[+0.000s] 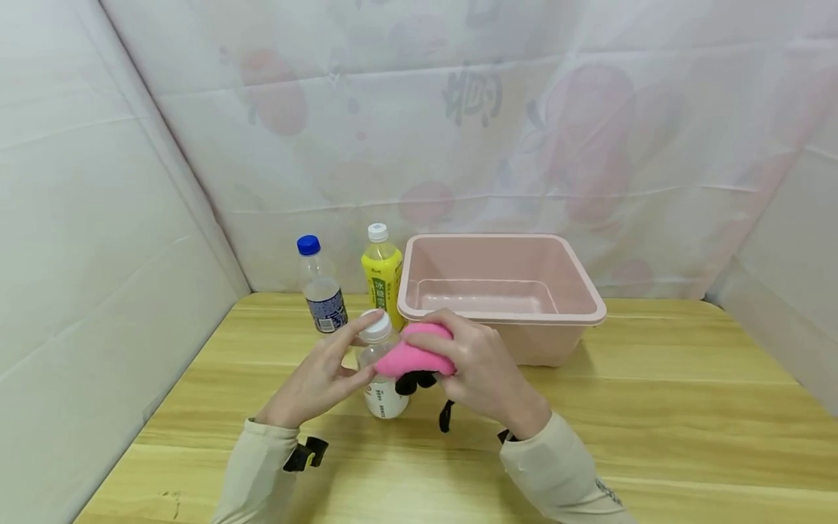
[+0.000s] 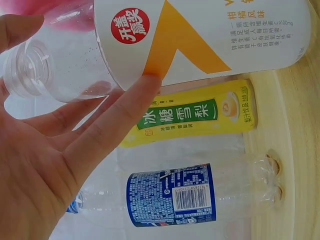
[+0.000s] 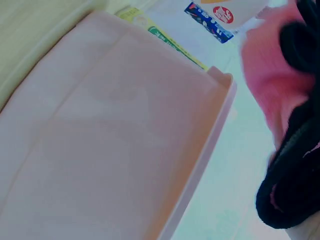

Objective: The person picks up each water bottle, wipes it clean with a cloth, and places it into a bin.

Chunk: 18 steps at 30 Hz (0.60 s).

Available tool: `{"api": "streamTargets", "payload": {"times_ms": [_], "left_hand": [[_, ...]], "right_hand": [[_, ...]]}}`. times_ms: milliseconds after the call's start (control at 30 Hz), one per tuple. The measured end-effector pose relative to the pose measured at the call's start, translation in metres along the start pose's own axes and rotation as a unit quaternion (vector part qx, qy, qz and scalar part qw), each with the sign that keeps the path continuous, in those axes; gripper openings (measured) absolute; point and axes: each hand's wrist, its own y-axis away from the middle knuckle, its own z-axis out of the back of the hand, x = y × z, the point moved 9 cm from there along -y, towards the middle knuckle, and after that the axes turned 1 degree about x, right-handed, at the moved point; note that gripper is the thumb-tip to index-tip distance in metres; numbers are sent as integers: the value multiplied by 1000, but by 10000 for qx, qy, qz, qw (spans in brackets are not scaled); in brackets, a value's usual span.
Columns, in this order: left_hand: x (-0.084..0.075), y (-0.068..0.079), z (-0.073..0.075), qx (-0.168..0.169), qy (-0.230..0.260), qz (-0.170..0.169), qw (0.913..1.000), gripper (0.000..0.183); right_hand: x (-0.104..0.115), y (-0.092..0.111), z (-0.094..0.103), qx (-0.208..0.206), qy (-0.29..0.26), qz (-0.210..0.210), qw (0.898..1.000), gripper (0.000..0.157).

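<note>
My left hand (image 1: 321, 378) holds a clear bottle (image 1: 385, 400) with a white cap and white label round its upper part, the thumb in front and other fingers by the cap. It stands upright on the table. In the left wrist view the bottle (image 2: 190, 35) shows an orange stripe and a red round mark. My right hand (image 1: 481, 364) grips a soft pink cloth item (image 1: 412, 356) with black parts and a dangling black strap. The pink item overlaps the bottle's shoulder in the head view. In the right wrist view the pink item (image 3: 270, 70) fills the right side.
Behind the hands stand a blue-capped clear bottle (image 1: 324, 298) and a yellow-labelled drink bottle (image 1: 382, 273). An open pale pink plastic tub (image 1: 500, 319) stands right of them on the wooden table (image 1: 668, 422). White printed fabric (image 1: 458, 145) hangs at the back and sides.
</note>
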Motion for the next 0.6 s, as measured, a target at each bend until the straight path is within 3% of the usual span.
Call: {"api": "streamTargets", "payload": {"times_ms": [133, 233, 433, 600], "left_hand": [[-1, -1, 0, -16, -37, -56, 10000, 68], [-2, -1, 0, -8, -18, -49, 10000, 68], [-1, -1, 0, -6, 28, -82, 10000, 69], [-1, -1, -1, -23, 71, -58, 10000, 69]], "right_hand": [[-2, -1, 12, -724, -402, -27, 9966, 53], [-4, -1, 15, -922, -611, -75, 9938, 48], [-4, -1, 12, -703, -540, -83, 9960, 50], [-6, 0, 3, -115, -143, -215, 9996, 51]]}}
